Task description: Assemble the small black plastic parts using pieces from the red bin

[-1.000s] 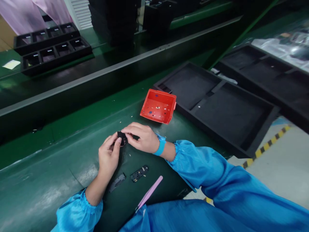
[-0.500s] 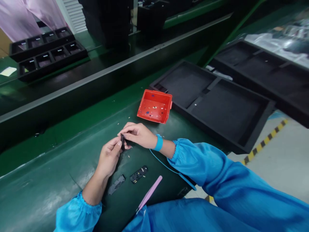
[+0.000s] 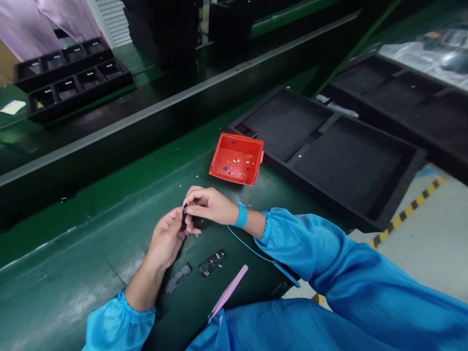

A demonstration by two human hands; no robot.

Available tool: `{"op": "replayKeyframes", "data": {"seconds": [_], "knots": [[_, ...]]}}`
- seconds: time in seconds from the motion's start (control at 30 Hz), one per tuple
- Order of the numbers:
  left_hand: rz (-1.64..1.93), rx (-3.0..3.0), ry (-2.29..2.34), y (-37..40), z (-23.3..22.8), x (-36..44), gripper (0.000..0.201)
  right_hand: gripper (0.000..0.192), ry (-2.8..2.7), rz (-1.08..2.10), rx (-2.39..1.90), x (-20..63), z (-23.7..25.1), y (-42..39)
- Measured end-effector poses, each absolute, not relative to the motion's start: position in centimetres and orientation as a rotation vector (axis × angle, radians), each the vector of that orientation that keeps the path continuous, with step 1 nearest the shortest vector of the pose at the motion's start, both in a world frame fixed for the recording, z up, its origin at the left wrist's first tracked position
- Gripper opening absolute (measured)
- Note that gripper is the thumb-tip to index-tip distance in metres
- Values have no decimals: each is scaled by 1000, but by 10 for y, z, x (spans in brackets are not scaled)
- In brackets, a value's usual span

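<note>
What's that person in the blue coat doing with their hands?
A person in blue sleeves pinches a small black part between both hands, the left hand and the right hand, above a green bench. Near the wrists lie two flat dark pieces and pink tweezers. A red bin with tiny bits sits just beyond, beside a black tray.

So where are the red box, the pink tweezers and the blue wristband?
red box (image 3: pixel 252 148): head view, on its far inner wall.
pink tweezers (image 3: pixel 230 290): head view, mid-shaft.
blue wristband (image 3: pixel 241 215): head view, on the band at the right wrist.
</note>
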State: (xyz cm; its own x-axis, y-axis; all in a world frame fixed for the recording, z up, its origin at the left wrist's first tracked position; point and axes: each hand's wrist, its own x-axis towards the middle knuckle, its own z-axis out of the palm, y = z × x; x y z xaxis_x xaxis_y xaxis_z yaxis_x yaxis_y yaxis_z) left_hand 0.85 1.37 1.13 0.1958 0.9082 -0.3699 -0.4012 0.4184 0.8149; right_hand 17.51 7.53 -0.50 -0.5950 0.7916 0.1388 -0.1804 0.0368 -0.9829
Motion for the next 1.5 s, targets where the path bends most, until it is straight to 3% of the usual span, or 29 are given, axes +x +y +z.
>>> {"op": "replayKeyframes", "data": {"seconds": [0.23, 0.37, 0.5, 0.6, 0.67, 0.77, 0.9, 1.5], "knots": [[1004, 961, 1229, 9, 2, 6, 40, 14, -1803, 1223, -889, 174, -1, 70], [980, 1060, 1330, 8, 7, 8, 46, 11, -1713, 1312, -930, 171, 2, 64], [969, 1108, 1333, 7, 6, 9, 38, 21, -1578, 1384, -995, 166, -2, 61], [961, 1158, 1363, 5, 2, 10, 37, 18, -1583, 1403, -1032, 165, -5, 63], [972, 1158, 1381, 4, -1, 10, 39, 15, -1628, 1367, -1044, 166, -4, 63], [1003, 1142, 1405, 3, -3, 10, 41, 27, -1680, 1131, -1099, 168, 2, 58], [992, 1289, 1482, 3, -3, 9, 32, 8, -1777, 934, -1063, 166, 10, 46], [891, 1475, 1531, 3, 4, 8, 32, 6, -1655, 1280, -1047, 161, 1, 55]]}}
